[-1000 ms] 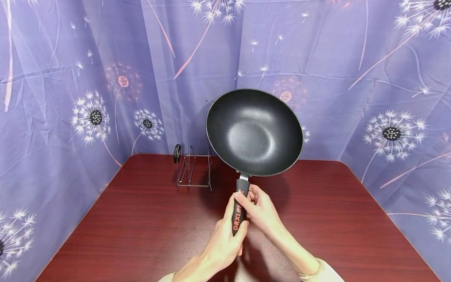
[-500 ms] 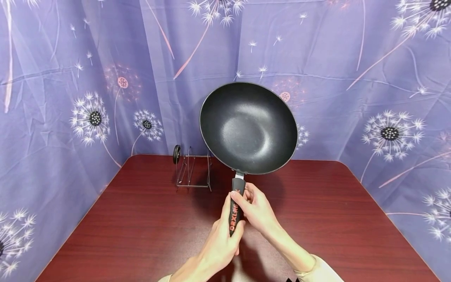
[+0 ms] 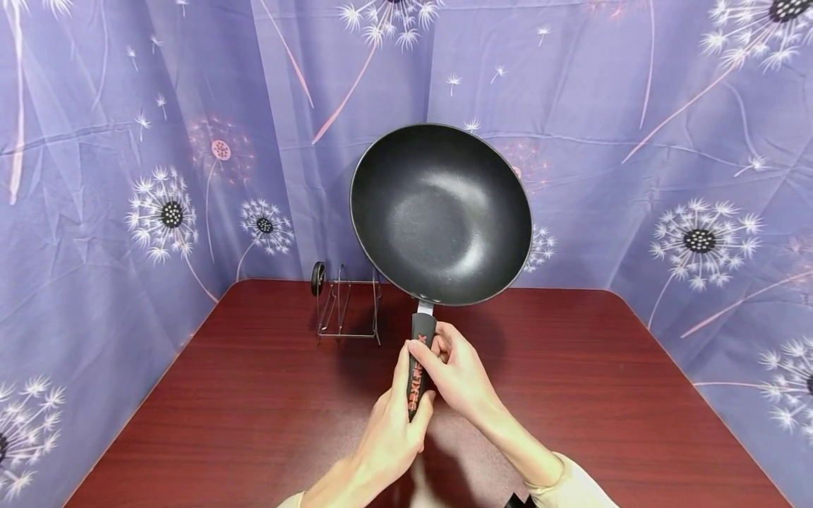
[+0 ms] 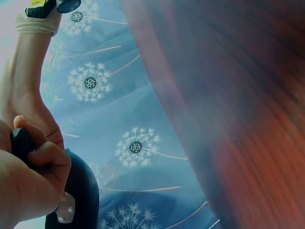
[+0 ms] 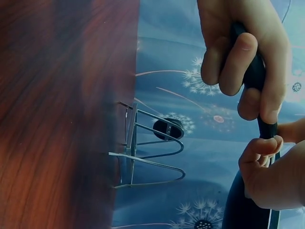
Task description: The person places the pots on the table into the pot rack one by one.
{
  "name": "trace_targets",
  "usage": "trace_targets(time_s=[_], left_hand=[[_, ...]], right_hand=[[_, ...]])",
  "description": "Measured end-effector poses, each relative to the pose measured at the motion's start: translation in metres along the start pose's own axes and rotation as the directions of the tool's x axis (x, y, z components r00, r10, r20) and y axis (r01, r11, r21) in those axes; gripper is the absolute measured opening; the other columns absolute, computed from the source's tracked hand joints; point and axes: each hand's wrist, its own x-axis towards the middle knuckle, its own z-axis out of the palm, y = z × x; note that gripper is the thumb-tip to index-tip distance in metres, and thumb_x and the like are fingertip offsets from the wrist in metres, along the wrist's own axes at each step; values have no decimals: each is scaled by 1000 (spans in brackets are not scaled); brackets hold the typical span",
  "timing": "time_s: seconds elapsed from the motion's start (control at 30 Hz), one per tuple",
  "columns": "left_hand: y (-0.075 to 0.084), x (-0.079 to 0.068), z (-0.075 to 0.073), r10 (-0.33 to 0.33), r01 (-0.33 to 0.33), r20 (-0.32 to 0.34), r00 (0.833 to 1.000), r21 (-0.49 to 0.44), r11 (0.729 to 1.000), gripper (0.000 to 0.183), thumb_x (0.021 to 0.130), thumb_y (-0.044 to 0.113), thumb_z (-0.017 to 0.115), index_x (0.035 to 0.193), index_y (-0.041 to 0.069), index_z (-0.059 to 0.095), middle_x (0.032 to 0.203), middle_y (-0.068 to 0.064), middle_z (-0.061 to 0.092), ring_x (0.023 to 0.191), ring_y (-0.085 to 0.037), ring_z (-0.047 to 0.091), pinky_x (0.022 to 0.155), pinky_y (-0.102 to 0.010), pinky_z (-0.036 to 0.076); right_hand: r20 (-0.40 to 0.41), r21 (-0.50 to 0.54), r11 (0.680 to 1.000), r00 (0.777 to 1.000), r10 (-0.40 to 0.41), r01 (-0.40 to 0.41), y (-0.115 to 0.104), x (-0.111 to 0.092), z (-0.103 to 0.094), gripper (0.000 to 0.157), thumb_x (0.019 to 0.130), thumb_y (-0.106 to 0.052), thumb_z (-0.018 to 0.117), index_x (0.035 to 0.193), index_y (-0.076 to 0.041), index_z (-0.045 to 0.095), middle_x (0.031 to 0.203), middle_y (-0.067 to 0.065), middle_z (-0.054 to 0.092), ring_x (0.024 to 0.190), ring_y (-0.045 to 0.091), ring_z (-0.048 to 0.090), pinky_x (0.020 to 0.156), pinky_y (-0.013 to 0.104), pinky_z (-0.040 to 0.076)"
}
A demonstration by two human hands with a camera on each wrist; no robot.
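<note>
A black wok (image 3: 441,219) is held up over the table, its round inside facing me and its handle (image 3: 416,381) pointing toward me. Red lettering runs along that handle. My left hand (image 3: 394,432) grips the lower part of the handle, thumb on its right side. Higher up, near the metal neck, my right hand (image 3: 464,370) pinches the handle with the thumb laid across its face. In the right wrist view the left fingers (image 5: 239,62) curl round the handle, and part of the wok (image 5: 245,205) shows below.
A wire rack (image 3: 348,308) stands at the back left of the red-brown table (image 3: 222,409), with a round black piece (image 3: 318,279) at its upper left. Purple curtains (image 3: 209,77) with dandelion prints enclose the table's back and sides.
The wok has risen and shifted slightly left, its inside tilting more toward me. Both hands moved with it and kept their hold on the handle. The rack stayed where it was.
</note>
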Motion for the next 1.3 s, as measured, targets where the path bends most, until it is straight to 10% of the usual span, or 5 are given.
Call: trace_targets(time_s=[0.47, 0.97, 1.3], left_hand=[[0, -5, 4, 263, -197, -206, 943, 292, 936, 82, 93, 8, 65, 160, 14, 17, 137, -13, 61, 106, -17, 69, 86, -35, 57], [-1, -14, 6, 215, -95, -263, 940, 404, 910, 79, 93, 9, 64, 159, 12, 19, 121, -12, 67, 70, -21, 70, 62, -32, 55], [-7, -19, 5, 309, -95, -357, 881, 508, 856, 82, 88, 7, 69, 157, 5, 24, 121, -12, 68, 51, -17, 58, 50, -27, 48]], right_hand=[[15, 88, 996, 1000, -14, 13, -7, 2, 3, 34, 92, -26, 72, 112, -8, 53, 70, 2, 64, 58, 9, 55, 56, 20, 43], [-15, 24, 1000, 1000, -19, 19, -10, 3, 9, 37, 84, -39, 78, 105, -16, 58, 63, -2, 60, 61, 7, 49, 63, 21, 40], [13, 8, 997, 997, -76, 76, -11, 6, 18, 31, 84, -39, 77, 104, -19, 65, 57, -5, 50, 57, 5, 43, 61, 20, 36]])
